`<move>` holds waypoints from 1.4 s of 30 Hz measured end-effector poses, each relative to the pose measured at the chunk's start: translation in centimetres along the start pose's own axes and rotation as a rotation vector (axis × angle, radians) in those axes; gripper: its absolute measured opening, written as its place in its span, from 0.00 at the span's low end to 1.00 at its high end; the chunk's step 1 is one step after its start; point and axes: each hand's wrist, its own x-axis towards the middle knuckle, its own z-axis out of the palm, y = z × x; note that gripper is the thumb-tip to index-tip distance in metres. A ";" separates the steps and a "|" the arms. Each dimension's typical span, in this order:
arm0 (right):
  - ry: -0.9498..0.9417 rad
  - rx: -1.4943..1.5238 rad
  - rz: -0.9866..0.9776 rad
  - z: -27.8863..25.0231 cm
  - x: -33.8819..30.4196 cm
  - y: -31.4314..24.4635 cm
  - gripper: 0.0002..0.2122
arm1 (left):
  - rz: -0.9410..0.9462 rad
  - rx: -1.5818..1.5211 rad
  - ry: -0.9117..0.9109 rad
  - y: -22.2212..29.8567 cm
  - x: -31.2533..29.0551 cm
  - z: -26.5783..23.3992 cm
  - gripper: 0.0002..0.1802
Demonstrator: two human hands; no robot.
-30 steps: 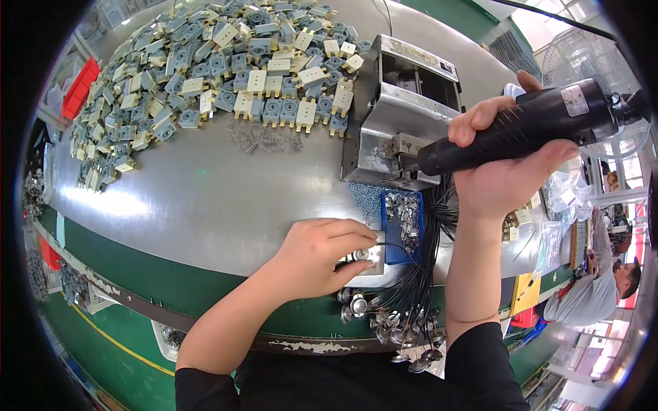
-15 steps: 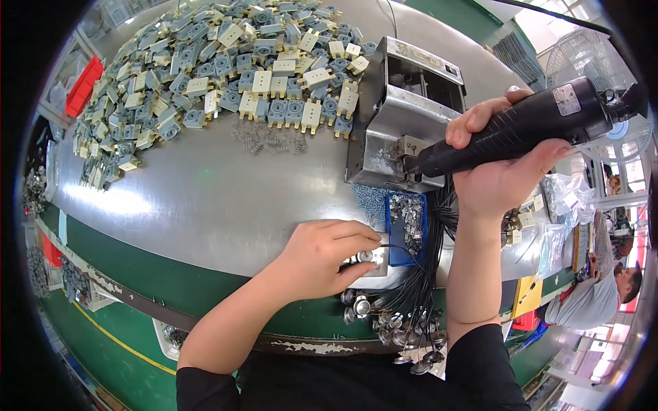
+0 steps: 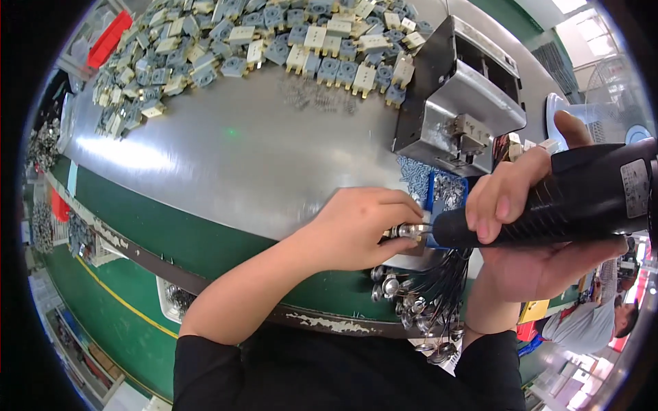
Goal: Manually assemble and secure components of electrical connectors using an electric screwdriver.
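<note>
My right hand (image 3: pixel 526 272) is wrapped around a black electric screwdriver (image 3: pixel 576 195), held almost level with its nose pointing left. Pinched between the thumb and fingers of my left hand (image 3: pixel 363 222) is a small round metal part (image 3: pixel 407 231). The screwdriver's nose meets this part or stops just short of it; the exact contact is too small to tell. Right behind the nose stands a blue tray (image 3: pixel 430 198) of small metal pieces, partly covered. Loose screws (image 3: pixel 412 172) lie beside it, below a metal screw-feeding machine (image 3: pixel 439 99).
Grey and cream blocks (image 3: pixel 315 41) are heaped across the back of the metal table, with small springs (image 3: pixel 322 96) in front. Black cables with round metal ends (image 3: pixel 391 284) hang over the near edge. A person in grey (image 3: pixel 582 325) is at the far right.
The screwdriver has come away from the machine, down and toward me, to the metal part in my left hand. My left hand has lifted that part slightly. The view has shifted.
</note>
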 end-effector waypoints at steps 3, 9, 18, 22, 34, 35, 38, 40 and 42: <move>0.022 0.007 0.023 0.2 -0.6 1.7 0.58 | -0.018 0.018 0.001 0.1 -0.4 -0.5 0.14; -0.043 0.112 -0.017 0.0 -1.6 3.1 0.53 | -0.002 0.049 0.025 -0.1 -0.6 -0.1 0.14; -0.020 -0.008 0.014 0.3 -2.2 3.7 0.52 | -0.006 0.070 0.029 -0.3 -0.8 0.0 0.14; -0.048 0.052 -0.014 0.1 -2.3 4.1 0.52 | -0.022 0.051 -0.001 -0.2 -0.6 -0.2 0.14; -0.273 0.101 -0.189 -0.6 -2.5 5.6 0.47 | -0.057 0.023 -0.027 -0.3 -0.8 -0.2 0.14; -0.272 0.099 -0.189 -0.7 -2.5 5.7 0.47 | -0.049 0.026 -0.022 -0.3 -0.7 -0.2 0.14; -0.270 0.123 -0.193 -0.7 -2.6 6.0 0.47 | -0.043 0.021 -0.014 -0.4 -0.8 -0.1 0.13; -0.261 0.100 -0.193 -0.5 -2.7 6.3 0.47 | -0.048 0.019 -0.008 -0.4 -1.0 -0.2 0.13; -0.249 0.090 -0.193 -0.6 -2.8 6.2 0.48 | -0.042 0.027 -0.006 -0.2 -0.8 -0.2 0.13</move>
